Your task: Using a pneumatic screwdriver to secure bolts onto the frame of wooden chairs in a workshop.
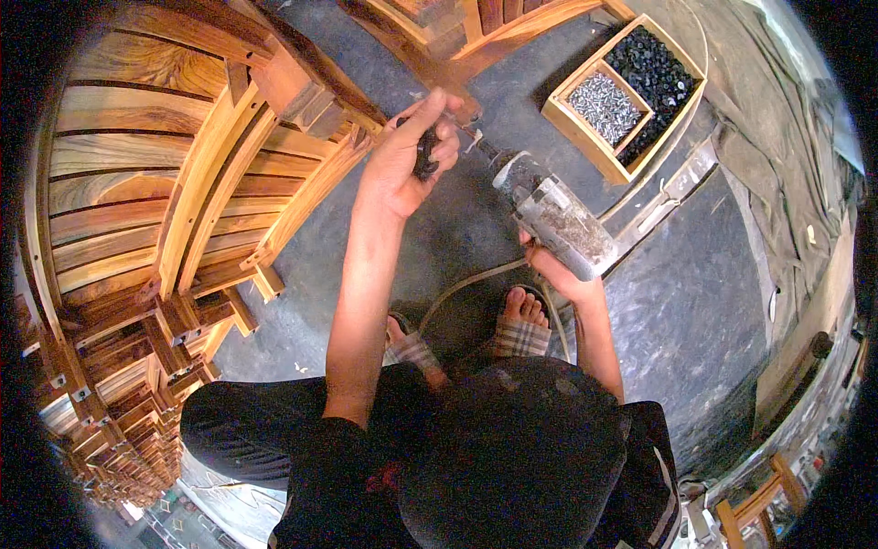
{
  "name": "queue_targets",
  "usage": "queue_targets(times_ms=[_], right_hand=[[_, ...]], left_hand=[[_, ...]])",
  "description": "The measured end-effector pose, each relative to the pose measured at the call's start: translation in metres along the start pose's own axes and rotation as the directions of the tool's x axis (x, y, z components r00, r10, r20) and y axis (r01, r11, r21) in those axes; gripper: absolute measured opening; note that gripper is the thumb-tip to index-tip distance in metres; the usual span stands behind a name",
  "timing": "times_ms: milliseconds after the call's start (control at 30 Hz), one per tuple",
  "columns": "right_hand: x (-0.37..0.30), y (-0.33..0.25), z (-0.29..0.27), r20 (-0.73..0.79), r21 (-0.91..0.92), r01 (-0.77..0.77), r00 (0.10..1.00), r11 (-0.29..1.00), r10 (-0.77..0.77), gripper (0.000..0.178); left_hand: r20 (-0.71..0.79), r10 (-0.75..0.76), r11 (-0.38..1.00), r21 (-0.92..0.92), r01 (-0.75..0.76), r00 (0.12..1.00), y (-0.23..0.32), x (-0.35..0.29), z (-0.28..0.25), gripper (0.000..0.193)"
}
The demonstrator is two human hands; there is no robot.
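Observation:
My right hand is wrapped around the handle of a dusty grey-white power drill. The drill's nose points up and left, close to my left hand. Several small black pieces, similar to those in the box, sit in the curled fingers of my left hand. Its thumb and forefinger come together beside the end of a wooden leg; whether they pinch something there I cannot make out. The leg belongs to slatted wooden furniture at the top.
At the upper right stands a wooden box holding black pieces, with a smaller compartment of silvery screws. Slatted wooden furniture fills the left side. A pale cable crosses the floor by my feet. Crumpled cloth lies right.

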State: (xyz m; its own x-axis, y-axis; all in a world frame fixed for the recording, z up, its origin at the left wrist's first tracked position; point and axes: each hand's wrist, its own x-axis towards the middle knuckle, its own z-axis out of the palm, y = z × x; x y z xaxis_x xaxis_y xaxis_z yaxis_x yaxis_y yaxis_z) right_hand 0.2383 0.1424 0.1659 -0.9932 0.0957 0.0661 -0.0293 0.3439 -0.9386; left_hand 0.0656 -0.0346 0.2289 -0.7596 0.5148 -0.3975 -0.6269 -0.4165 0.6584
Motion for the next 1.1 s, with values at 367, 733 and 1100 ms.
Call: queue_targets(times_ms=[367, 733, 1100], right_hand=[[0.005, -0.006, 0.004, -0.067, -0.004, 0.035, 0.997, 0.999, -0.036, 0.024], [0.016, -0.004, 0.000, -0.096, 0.011, -0.014, 0.995, 1.000, 0.015, 0.025], [0.045, 0.012, 0.009, -0.154, 0.094, 0.018, 0.988, 0.995, -0.004, 0.035]], left_hand=[[0.090, -0.035, 0.997, -0.059, 0.041, 0.995, 0.000, 0.001, 0.000, 0.029], [0.146, -0.094, 0.970, -0.210, 0.123, 0.985, 0.004, 0.018, 0.012, 0.024], [0.167, -0.074, 0.985, -0.144, 0.098, 0.983, 0.011, 0.040, 0.018, 0.032]])
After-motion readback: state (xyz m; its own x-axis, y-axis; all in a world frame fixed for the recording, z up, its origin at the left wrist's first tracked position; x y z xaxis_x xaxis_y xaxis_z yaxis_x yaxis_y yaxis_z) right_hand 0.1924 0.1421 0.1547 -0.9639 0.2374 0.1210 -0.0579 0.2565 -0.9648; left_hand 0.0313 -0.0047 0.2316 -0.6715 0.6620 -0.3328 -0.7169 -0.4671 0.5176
